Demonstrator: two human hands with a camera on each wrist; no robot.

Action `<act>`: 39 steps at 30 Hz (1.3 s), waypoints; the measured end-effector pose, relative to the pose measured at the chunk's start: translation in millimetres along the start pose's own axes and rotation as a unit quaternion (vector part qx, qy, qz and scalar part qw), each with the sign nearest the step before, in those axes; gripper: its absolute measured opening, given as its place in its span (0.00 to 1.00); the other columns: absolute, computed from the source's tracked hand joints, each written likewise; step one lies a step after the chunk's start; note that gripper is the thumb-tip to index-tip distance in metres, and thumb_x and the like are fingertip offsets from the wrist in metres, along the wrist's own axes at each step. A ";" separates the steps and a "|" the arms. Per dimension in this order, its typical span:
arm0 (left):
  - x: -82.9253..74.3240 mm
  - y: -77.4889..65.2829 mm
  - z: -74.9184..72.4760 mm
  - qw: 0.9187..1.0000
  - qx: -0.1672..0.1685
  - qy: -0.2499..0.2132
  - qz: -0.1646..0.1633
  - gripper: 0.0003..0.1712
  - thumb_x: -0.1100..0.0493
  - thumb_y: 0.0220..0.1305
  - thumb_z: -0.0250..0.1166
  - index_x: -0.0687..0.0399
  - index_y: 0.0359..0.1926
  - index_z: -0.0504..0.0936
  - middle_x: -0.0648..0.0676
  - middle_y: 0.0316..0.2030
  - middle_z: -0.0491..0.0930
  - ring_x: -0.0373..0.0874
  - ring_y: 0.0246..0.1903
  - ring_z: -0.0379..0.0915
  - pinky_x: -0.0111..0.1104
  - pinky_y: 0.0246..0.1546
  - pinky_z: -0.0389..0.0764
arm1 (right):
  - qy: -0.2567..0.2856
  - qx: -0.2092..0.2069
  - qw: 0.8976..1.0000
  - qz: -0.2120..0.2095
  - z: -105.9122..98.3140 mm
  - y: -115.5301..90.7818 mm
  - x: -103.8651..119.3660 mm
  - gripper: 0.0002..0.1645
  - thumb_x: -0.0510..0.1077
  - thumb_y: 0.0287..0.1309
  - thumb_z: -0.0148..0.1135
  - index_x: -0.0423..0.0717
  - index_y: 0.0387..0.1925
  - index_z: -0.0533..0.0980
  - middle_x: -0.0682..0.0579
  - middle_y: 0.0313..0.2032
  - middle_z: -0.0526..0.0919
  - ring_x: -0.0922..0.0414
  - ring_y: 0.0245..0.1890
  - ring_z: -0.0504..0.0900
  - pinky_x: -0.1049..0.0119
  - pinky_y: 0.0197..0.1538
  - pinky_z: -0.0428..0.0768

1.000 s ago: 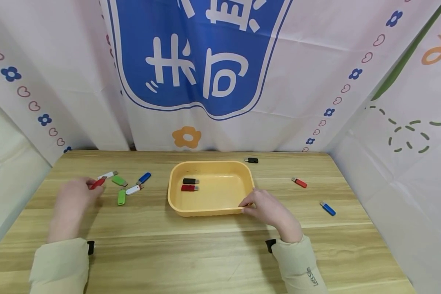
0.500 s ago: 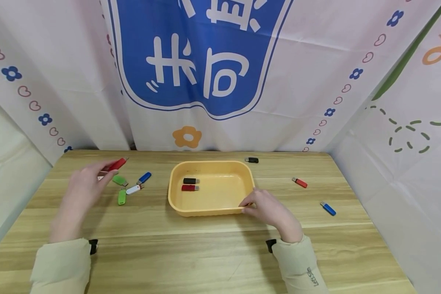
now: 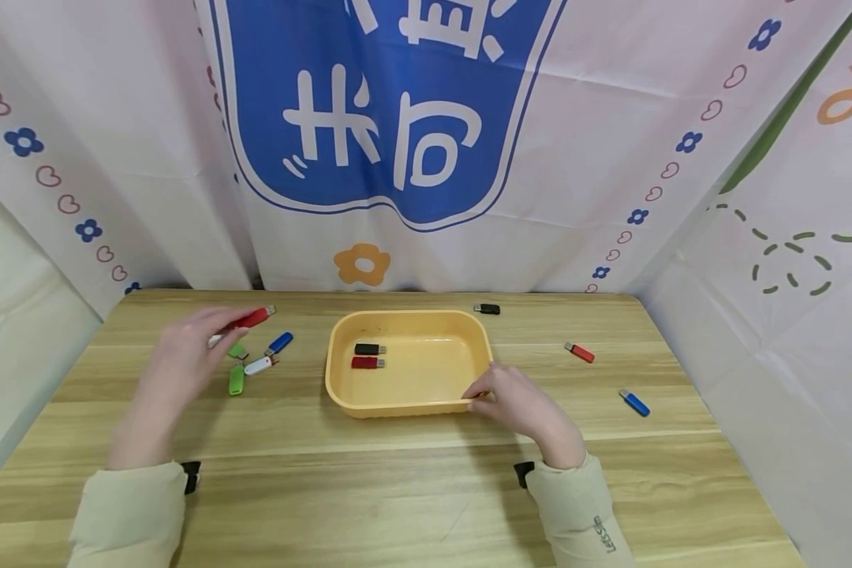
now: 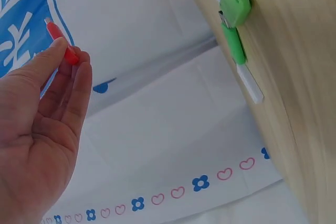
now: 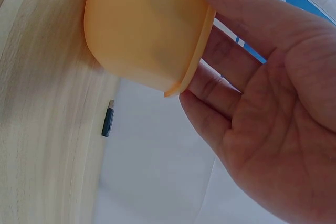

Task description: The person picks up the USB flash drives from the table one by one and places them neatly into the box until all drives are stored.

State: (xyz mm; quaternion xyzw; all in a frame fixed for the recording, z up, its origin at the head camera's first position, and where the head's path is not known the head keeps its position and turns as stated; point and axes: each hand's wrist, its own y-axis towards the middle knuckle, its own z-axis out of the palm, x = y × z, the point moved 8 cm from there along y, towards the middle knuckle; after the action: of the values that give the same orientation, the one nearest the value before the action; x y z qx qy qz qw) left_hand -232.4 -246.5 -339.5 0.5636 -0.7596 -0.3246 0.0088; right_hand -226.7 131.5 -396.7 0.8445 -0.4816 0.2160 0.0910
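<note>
Between thumb and fingers, my left hand (image 3: 188,351) pinches a red USB stick (image 3: 254,318), its metal plug pointing right, raised over the left side of the table. In the left wrist view the red USB stick (image 4: 62,42) stands out at the fingertips. My right hand (image 3: 518,402) grips the near right corner of a yellow plastic tray (image 3: 412,409), thumb and fingers on either side of the rim. Inside the tray lie a black USB stick (image 3: 366,349) and a dark red USB stick (image 3: 364,363), side by side at the left.
Near my left hand lie a green USB stick (image 3: 237,379), a white one (image 3: 259,365), a blue one (image 3: 280,342) and another green one (image 3: 237,351), partly hidden. Right of the tray are black (image 3: 490,309), red (image 3: 581,353) and blue USB sticks (image 3: 635,403). A printed curtain (image 3: 575,158) hangs behind.
My left hand has lifted the red USB stick from the left group and carried it right and toward the back. My right hand and the tray have stayed in place.
</note>
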 end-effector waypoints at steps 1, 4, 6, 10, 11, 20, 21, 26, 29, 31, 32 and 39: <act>-1.2 0.3 1.4 1.000 0.003 -0.002 0.000 0.19 0.67 0.61 0.69 0.59 0.54 0.83 0.66 0.49 0.84 0.66 0.47 0.81 0.61 0.46 0.80 | -0.001 -0.001 1.000 -0.002 0.0 0.0 0.0 0.06 0.39 0.57 0.70 0.47 0.37 0.88 0.54 0.38 0.90 0.58 0.41 0.82 0.62 0.47 0.81; -6.3 1.5 5.4 1.000 0.011 -0.004 0.000 0.18 0.65 0.62 0.68 0.58 0.55 0.84 0.65 0.50 0.84 0.66 0.49 0.81 0.60 0.48 0.80 | -0.002 -0.002 1.000 -0.004 0.0 0.1 -0.2 0.06 0.39 0.57 0.70 0.47 0.37 0.88 0.54 0.38 0.90 0.58 0.41 0.82 0.61 0.48 0.82; -11.5 2.5 7.6 1.000 0.012 -0.010 0.004 0.18 0.65 0.62 0.69 0.57 0.54 0.84 0.64 0.50 0.84 0.65 0.49 0.81 0.59 0.48 0.80 | -0.001 -0.001 1.000 -0.002 0.3 0.3 -0.7 0.06 0.39 0.57 0.70 0.47 0.37 0.88 0.54 0.38 0.90 0.58 0.41 0.82 0.60 0.49 0.82; -25.4 5.1 10.6 0.999 0.004 -0.030 0.031 0.18 0.66 0.60 0.70 0.55 0.52 0.86 0.61 0.47 0.86 0.60 0.46 0.83 0.55 0.45 0.83 | 0.002 0.000 1.000 0.004 0.9 0.9 -1.6 0.06 0.39 0.57 0.70 0.47 0.38 0.88 0.54 0.39 0.90 0.59 0.41 0.81 0.62 0.47 0.82; -29.0 5.7 11.4 0.999 0.001 -0.035 0.040 0.18 0.67 0.59 0.71 0.56 0.52 0.86 0.60 0.46 0.86 0.59 0.46 0.83 0.53 0.43 0.83 | 0.002 0.001 1.000 0.005 1.1 1.1 -1.7 0.06 0.39 0.58 0.70 0.47 0.38 0.88 0.54 0.39 0.90 0.59 0.41 0.81 0.62 0.47 0.82; -53.7 10.3 27.0 0.994 0.016 -0.071 0.080 0.18 0.70 0.58 0.70 0.57 0.51 0.87 0.61 0.46 0.86 0.59 0.45 0.84 0.52 0.43 0.84 | 0.003 0.002 1.000 0.003 2.1 1.9 -1.9 0.06 0.39 0.58 0.70 0.47 0.38 0.88 0.54 0.39 0.90 0.59 0.42 0.82 0.63 0.46 0.82; -55.9 10.5 29.0 0.994 0.019 -0.072 0.080 0.18 0.70 0.58 0.70 0.57 0.51 0.87 0.61 0.46 0.86 0.59 0.45 0.84 0.52 0.43 0.84 | 0.002 0.002 1.000 0.002 2.1 1.9 -1.9 0.06 0.39 0.58 0.70 0.47 0.38 0.88 0.54 0.39 0.90 0.59 0.41 0.82 0.63 0.46 0.82; -66.3 11.7 42.7 0.993 0.053 -0.071 0.071 0.18 0.70 0.58 0.70 0.57 0.51 0.87 0.62 0.47 0.86 0.59 0.46 0.84 0.51 0.44 0.85 | 0.004 0.003 1.000 0.004 2.1 1.3 -2.6 0.06 0.39 0.58 0.70 0.47 0.38 0.88 0.54 0.39 0.90 0.59 0.41 0.82 0.63 0.46 0.82; -73.2 11.9 53.3 0.992 0.080 -0.065 0.070 0.17 0.68 0.60 0.69 0.57 0.51 0.87 0.62 0.48 0.86 0.58 0.47 0.84 0.50 0.46 0.85 | 0.007 0.004 1.000 0.008 2.1 1.1 -3.2 0.06 0.39 0.58 0.70 0.47 0.38 0.88 0.54 0.39 0.90 0.59 0.42 0.82 0.63 0.46 0.82; -79.2 11.5 59.3 0.991 0.092 -0.058 0.076 0.17 0.67 0.60 0.69 0.57 0.51 0.87 0.61 0.48 0.86 0.58 0.47 0.84 0.50 0.47 0.85 | 0.009 0.005 1.000 0.009 2.0 0.9 -3.4 0.07 0.39 0.58 0.70 0.47 0.38 0.88 0.54 0.40 0.90 0.59 0.42 0.82 0.63 0.47 0.82; -81.9 11.4 62.3 0.991 0.098 -0.054 0.079 0.16 0.67 0.61 0.69 0.56 0.51 0.87 0.61 0.48 0.86 0.57 0.48 0.84 0.49 0.48 0.85 | 0.009 0.005 1.000 0.009 1.9 0.9 -3.3 0.07 0.38 0.58 0.70 0.47 0.38 0.88 0.54 0.40 0.90 0.58 0.43 0.83 0.62 0.48 0.82; -98.5 9.8 79.2 0.987 0.120 -0.032 0.099 0.15 0.65 0.62 0.69 0.58 0.50 0.87 0.59 0.46 0.87 0.54 0.47 0.84 0.46 0.48 0.86 | 0.006 0.001 1.000 0.001 1.9 0.9 -2.1 0.07 0.38 0.58 0.70 0.47 0.38 0.88 0.53 0.40 0.90 0.56 0.45 0.84 0.59 0.50 0.83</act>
State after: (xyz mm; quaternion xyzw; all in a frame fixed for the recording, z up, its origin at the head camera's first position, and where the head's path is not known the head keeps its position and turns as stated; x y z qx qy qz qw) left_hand -234.8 -121.9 -362.3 0.4720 -0.8448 -0.2467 -0.0508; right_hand -227.8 131.9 -399.3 0.8429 -0.4814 0.2219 0.0926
